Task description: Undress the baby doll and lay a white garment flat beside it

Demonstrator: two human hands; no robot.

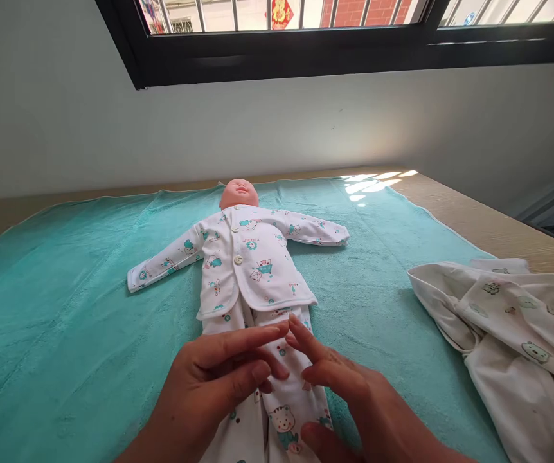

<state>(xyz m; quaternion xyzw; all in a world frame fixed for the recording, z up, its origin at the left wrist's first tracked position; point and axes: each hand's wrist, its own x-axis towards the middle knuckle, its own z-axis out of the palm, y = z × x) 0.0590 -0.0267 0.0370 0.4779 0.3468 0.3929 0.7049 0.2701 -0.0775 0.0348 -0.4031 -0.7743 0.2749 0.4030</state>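
Observation:
A baby doll lies on its back, its head toward the wall. It wears a white printed jacket with buttons down the front and both sleeves stretched out sideways. White printed trousers cover its legs, running toward me. Above the trousers hover my left hand and my right hand, their fingertips meeting or nearly so. Fingers on both hands are extended and apart, with nothing visible in them. My hands hide part of the trouser legs.
A teal blanket spreads under the doll on a wooden table. At the right lies a crumpled heap of white printed baby clothes. Behind the table rises a grey wall with a dark-framed, barred window.

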